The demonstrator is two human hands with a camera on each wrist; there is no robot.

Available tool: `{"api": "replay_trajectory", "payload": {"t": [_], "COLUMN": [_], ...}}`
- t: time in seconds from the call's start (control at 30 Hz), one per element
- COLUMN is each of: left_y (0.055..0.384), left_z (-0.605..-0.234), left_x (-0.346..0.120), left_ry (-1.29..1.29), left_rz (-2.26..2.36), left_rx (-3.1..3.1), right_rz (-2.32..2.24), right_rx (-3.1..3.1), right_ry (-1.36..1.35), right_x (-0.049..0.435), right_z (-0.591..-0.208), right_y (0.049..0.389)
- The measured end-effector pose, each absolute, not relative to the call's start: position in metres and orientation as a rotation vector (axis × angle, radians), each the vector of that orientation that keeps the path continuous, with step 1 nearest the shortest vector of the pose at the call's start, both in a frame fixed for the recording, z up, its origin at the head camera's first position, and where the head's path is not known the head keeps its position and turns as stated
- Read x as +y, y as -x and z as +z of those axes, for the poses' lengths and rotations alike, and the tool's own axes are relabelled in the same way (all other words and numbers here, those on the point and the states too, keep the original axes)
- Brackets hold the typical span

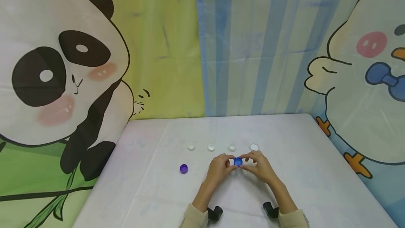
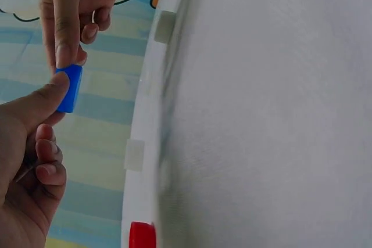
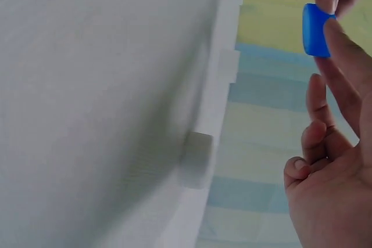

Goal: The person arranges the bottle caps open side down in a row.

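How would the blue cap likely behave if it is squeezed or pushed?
The blue cap is probably stiff: its outline looks round while the left hand and right hand pinch it. It seems light, being small beside the hands. Being round, it might roll on edge.

Four white caps [image 1: 211,147] are set in a left-to-right row on the white-covered table [image 1: 158,192], towards its far side. Nearer, a purple cap [image 1: 184,169] is placed at the left, a red cap [image 2: 142,235] to its right.
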State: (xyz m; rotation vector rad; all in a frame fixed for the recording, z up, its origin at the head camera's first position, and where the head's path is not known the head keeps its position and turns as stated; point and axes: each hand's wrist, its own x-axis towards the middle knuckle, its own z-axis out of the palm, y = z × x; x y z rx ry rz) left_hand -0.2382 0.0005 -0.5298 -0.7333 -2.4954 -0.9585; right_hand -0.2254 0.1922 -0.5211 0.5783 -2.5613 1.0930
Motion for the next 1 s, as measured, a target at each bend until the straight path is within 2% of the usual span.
{"api": "replay_trajectory", "payload": {"t": [0.5, 1.0], "left_y": [0.213, 0.202], "left_z": [-0.477, -0.467], "left_x": [-0.015, -0.02], "left_ry": [0.886, 0.965], "left_rz": [-1.136, -1.235], "left_rx": [-2.196, -2.163], "right_rz": [1.051, 1.054], "right_rx": [-2.362, -2.299], "right_ry": [-0.715, -0.758], "right_x": [0.187, 0.184], "right_z": [-0.468, -0.459], "right_y": [0.198, 0.185]}}
